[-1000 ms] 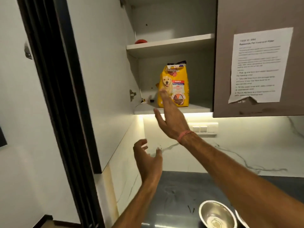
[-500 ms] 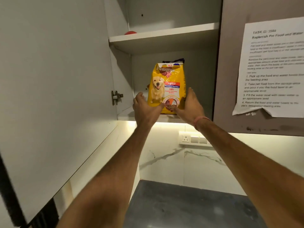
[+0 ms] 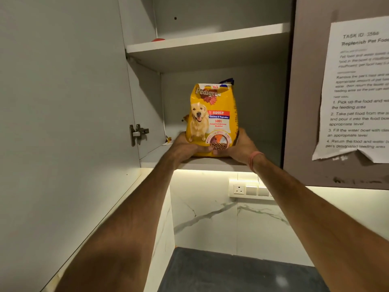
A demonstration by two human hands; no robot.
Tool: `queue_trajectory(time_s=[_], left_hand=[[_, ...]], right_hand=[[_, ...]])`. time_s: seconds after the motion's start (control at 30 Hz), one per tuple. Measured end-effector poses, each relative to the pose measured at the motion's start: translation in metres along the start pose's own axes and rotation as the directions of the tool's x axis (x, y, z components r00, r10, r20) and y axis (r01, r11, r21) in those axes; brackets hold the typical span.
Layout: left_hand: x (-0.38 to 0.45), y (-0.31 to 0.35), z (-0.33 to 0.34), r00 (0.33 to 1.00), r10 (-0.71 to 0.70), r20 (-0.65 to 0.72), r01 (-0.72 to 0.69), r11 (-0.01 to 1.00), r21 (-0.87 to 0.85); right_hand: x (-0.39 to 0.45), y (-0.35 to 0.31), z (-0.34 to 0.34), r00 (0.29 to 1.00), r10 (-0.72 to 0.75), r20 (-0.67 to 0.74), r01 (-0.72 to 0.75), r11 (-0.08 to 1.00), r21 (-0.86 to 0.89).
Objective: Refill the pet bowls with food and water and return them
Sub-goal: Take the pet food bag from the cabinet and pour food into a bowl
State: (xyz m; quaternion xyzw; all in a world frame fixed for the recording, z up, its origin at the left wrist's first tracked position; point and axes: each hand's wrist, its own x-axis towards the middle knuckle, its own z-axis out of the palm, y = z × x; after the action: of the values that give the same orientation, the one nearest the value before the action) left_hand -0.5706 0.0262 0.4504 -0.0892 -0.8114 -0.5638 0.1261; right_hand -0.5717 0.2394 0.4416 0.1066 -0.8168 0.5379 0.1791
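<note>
Both arms stretched up fwd, left hand [image 3: 185, 147] & right hand [image 3: 242, 147] cupped inward, thumbs nearly meeting.

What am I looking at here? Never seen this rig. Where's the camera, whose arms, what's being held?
There is no robot. A person wears one wide-angle camera on the head, looking forward and down, so both arms reach into the picture from below. The left hand and the right hand hold the base of a yellow dog food bag from either side, a two-handed grip. The bag stands upright at the front of the lower cupboard shelf; whether it is lifted off yet I cannot tell. The cupboard door stands open on the left. A small red object sits on the upper shelf. A printed task sheet is stuck to the closed door on the right. Below are a wall socket and a dark countertop.
</note>
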Motion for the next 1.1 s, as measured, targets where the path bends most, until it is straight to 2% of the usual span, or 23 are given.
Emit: queue_trajectory(time_s=[0.2, 0.37, 0.7, 0.93, 1.1], left_hand=[[-0.004, -0.010, -0.001, 0.997, 0.009, -0.074, -0.015, 0.997, -0.076], [-0.026, -0.004, -0.001, 0.991, 0.024, -0.133, -0.038, 0.994, -0.101], [-0.094, 0.001, -0.005, 0.957, 0.112, -0.269, -0.142, 0.986, -0.093], [-0.152, -0.013, 0.005, 0.913, 0.078, -0.401, -0.140, 0.982, -0.128], [-0.185, -0.039, 0.020, 0.900, 0.042, -0.433, -0.113, 0.984, -0.141]], right_hand=[[-0.010, -0.001, 0.005, 0.996, -0.054, -0.073, 0.050, 0.998, -0.049], [-0.028, -0.004, 0.001, 0.992, -0.107, -0.064, 0.104, 0.993, -0.058], [-0.090, -0.005, 0.003, 0.972, -0.228, -0.063, 0.232, 0.970, 0.075], [-0.135, 0.001, 0.007, 0.947, -0.301, -0.115, 0.308, 0.950, 0.055], [-0.167, 0.015, 0.013, 0.924, -0.361, -0.125, 0.366, 0.930, 0.015]])
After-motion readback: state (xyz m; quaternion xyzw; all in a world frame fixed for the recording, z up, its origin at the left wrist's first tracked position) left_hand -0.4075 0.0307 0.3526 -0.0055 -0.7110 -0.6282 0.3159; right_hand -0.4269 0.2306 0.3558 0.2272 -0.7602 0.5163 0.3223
